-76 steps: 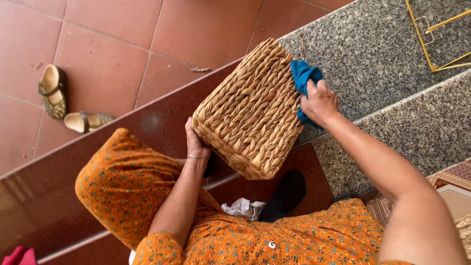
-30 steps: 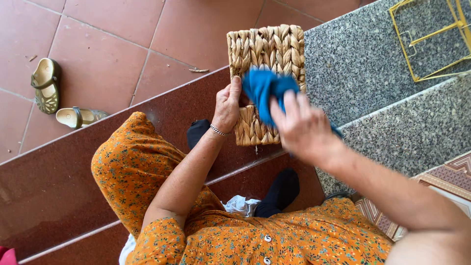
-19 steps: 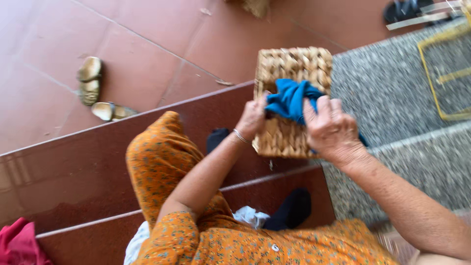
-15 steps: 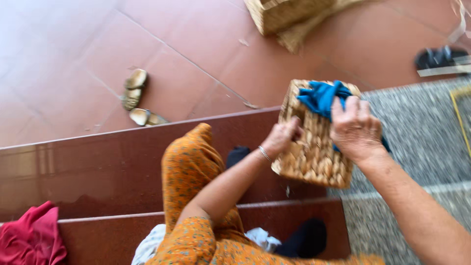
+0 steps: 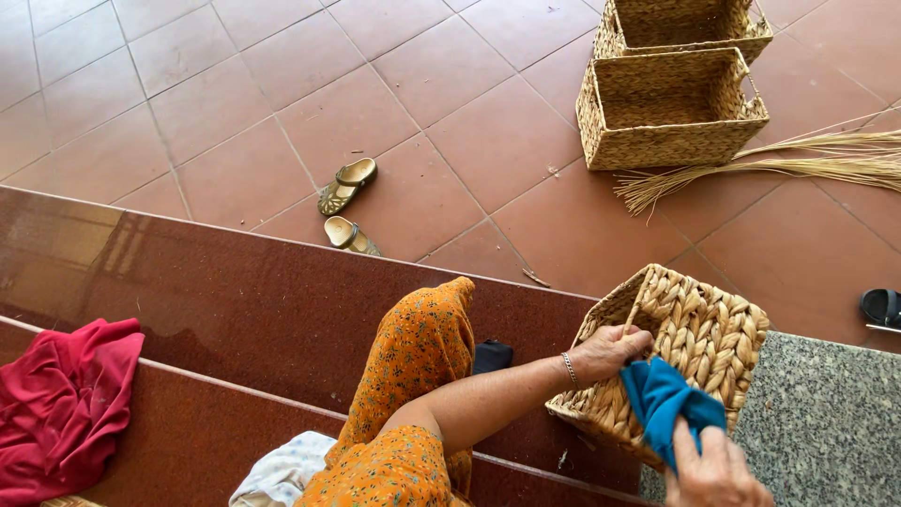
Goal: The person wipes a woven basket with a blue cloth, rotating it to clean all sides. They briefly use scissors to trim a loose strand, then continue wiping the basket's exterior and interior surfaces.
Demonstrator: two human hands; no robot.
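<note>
No packages, labels, signs or screens are to be seen anywhere on the tiled floor or the steps.

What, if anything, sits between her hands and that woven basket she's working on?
The left hand grips the woven basket directly at its rim, nothing between. The right hand meets it only through the blue cloth it presses against the basket's side.

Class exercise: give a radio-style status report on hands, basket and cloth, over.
Left hand grips basket rim. Right hand presses blue cloth on its side. Nothing in the way.
</note>
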